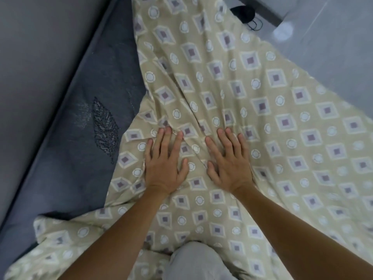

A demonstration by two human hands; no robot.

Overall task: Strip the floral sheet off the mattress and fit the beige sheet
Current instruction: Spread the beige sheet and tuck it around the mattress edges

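Grey wall (36, 47) runs along the left w/ a dark blue-grey mattress (84, 110) butted against it; mattress surface bare on that side, stitched leaf motif (105, 128) showing. Pale floor (333, 47) at top right, blurred, w/ a dark object (243, 12) near the top edge, can't tell what it is.

Beige sheet (272, 128), printed w/ purple-centred diamonds & white circles, lies draped over the right part of the mattress, creased & bunched, its left edge running diagonally across the blue cover. Bottom left corner of it sits crumpled near the mattress edge.

Left hand (165, 164) & right hand (228, 164) both lie flat on the sheet, palms down, side by side, fingers straight & spread, pressing the cloth, not gripping. Folds radiate from between the fingertips. Both forearms bare. Light grey trouser knee (193, 259) at bottom centre, on top of the sheet.
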